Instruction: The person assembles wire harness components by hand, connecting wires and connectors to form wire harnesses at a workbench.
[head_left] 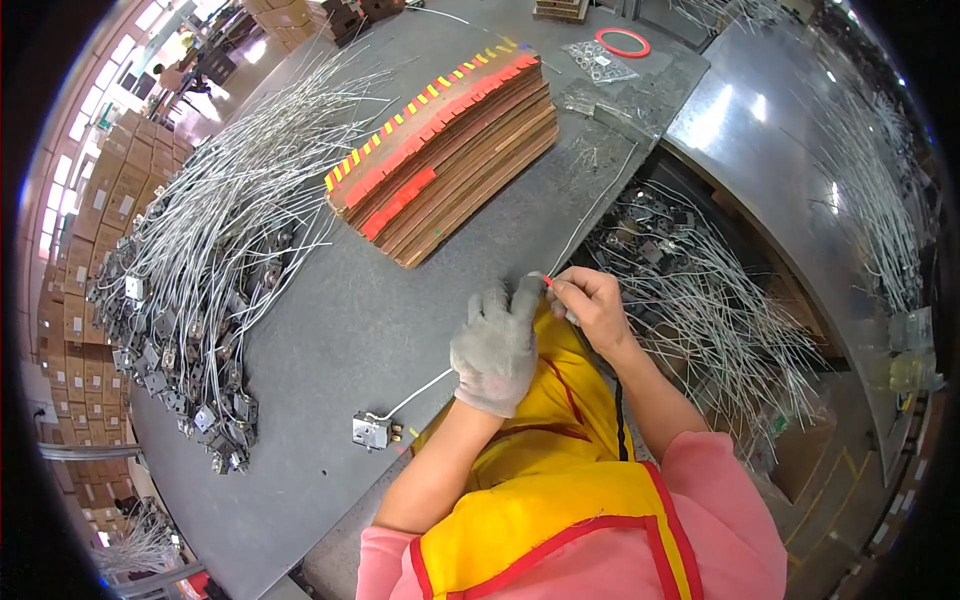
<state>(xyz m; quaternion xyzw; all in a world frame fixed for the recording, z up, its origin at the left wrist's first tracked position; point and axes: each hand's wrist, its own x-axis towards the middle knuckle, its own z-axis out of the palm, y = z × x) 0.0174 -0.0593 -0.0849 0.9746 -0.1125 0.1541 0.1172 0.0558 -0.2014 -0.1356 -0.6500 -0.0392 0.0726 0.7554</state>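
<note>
**A:** ok so what's going on nearest the camera? Lower middle of the frame is all pink sleeves and yellow apron.

**B:** yep, and just above that, both hands meet at the near tabletop point(400, 300) edge, around centre frame. The gloved left hand point(495, 350) is curled closed around a thin white wire point(420, 390). The bare right hand point(592, 305) is pinched shut on the wire's tip, where there's a tiny red bit point(548, 283) between the fingertips.

**A:** which way does the wire run?

**B:** long axis goes diagonal, from the hands down-left to a small metal switch part point(371, 430) lying flat on the tabletop near the lower-left edge. So the switch end points lower left and the red-tipped end points upper right. A second grey strand goes up and right from the fingers toward the upper centre.

**A:** room to move?

**B:** decent. There's a bare grey strip between the hands and the stack of brown cardboard sheets point(450, 150) with red and yellow tape edges, upper centre. The left side is crowded: a big heap of wired switches point(200, 270) fills the left third. Right of the hands the tabletop drops off into a bin of loose wires point(700, 300), just beside the right hand.

**A:** far end?

**B:** a red tape ring point(622, 43) and a clear bag point(598, 62) at top centre, well apart from the hands.
</note>
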